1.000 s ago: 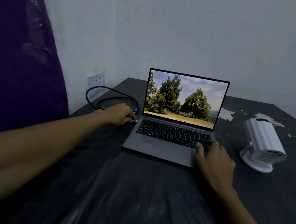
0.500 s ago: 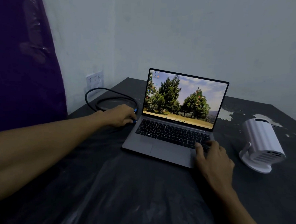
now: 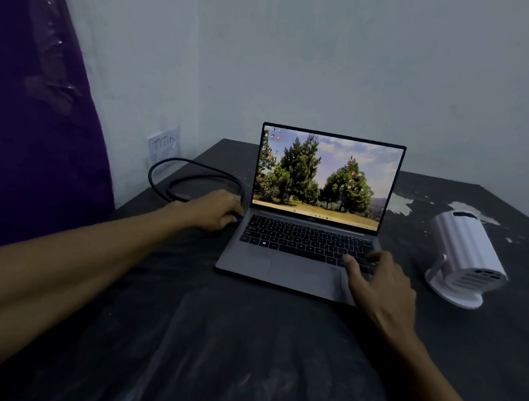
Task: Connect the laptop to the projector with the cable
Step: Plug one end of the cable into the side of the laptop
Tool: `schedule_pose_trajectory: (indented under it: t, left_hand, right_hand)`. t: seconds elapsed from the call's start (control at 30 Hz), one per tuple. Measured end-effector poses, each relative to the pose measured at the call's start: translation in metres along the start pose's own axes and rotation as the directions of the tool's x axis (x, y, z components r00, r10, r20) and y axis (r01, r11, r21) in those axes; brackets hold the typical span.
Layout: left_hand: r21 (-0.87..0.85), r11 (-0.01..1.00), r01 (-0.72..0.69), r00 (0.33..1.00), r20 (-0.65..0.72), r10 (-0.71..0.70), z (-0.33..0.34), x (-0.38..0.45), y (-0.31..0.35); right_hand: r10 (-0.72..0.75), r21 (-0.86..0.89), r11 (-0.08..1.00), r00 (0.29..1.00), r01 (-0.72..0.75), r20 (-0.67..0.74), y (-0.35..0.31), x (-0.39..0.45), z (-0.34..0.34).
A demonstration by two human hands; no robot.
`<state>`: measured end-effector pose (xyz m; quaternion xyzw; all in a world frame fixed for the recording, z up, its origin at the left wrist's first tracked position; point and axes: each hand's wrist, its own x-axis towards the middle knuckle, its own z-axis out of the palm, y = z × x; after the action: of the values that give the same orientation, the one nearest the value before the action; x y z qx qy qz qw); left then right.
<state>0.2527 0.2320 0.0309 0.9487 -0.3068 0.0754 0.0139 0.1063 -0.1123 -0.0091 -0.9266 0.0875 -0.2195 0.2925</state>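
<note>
An open grey laptop point(image 3: 303, 263) stands mid-table, its screen showing trees. A black cable point(image 3: 178, 177) lies coiled to its left. My left hand point(image 3: 213, 210) is closed on the cable's blue-tipped plug, pressed against the laptop's left edge; the port itself is hidden by my fingers. My right hand point(image 3: 375, 282) rests flat on the laptop's right palm rest with fingers spread on the keys. A white cylindrical projector point(image 3: 465, 257) sits on its round base to the right of the laptop, untouched, with no cable at it.
The dark table point(image 3: 249, 353) is covered with wrinkled clear plastic. A wall socket plate point(image 3: 165, 146) with handwriting sits on the wall behind the cable. A purple plastic-wrapped mass point(image 3: 31, 126) stands at the left. White paint patches point(image 3: 401, 204) mark the table's far right.
Both hands stay where they were; the left keeps hold of the plug at the laptop's side. Only the camera view has shifted slightly.
</note>
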Motion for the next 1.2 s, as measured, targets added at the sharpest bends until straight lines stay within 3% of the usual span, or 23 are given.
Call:
schedule_pose_trajectory:
  t: [0.1, 0.2, 0.33, 0.67, 0.97, 1.1, 1.2]
  left_hand:
    - [-0.117, 0.98, 0.163, 0.986, 0.054, -0.157, -0.016, 0.009, 0.004]
    - [-0.234, 0.889, 0.393, 0.895, -0.125, -0.428, -0.015, 0.019, 0.0]
    - [-0.133, 0.783, 0.608, 0.784, -0.056, -0.618, 0.001, 0.027, 0.003]
    - [0.015, 0.714, 0.7, 0.712, -0.084, -0.697, 0.005, 0.043, 0.014]
    - [0.164, 0.769, 0.618, 0.783, -0.039, -0.621, 0.0, 0.042, 0.01]
    - [0.092, 0.748, 0.658, 0.753, -0.117, -0.648, -0.001, 0.034, 0.01]
    - [-0.15, 0.702, 0.696, 0.655, -0.267, -0.707, -0.011, 0.026, 0.007]
  right_hand:
    - [0.006, -0.003, 1.0, 1.0, -0.006, 0.003, 0.002, -0.002, -0.001]
    - [-0.013, -0.027, 1.0, 1.0, 0.013, 0.006, 0.003, -0.004, 0.0]
    - [-0.017, -0.059, 0.998, 1.0, 0.017, 0.003, 0.002, -0.004, 0.002]
    - [-0.002, -0.108, 0.994, 1.0, 0.002, 0.001, 0.0, -0.002, 0.002]
    - [-0.003, -0.153, 0.988, 1.0, 0.004, 0.007, 0.001, -0.002, 0.003]
    - [-0.004, -0.159, 0.987, 1.0, 0.004, 0.003, 0.001, -0.001, 0.004]
    - [-0.005, -0.163, 0.987, 1.0, 0.004, -0.006, 0.002, 0.001, 0.004]
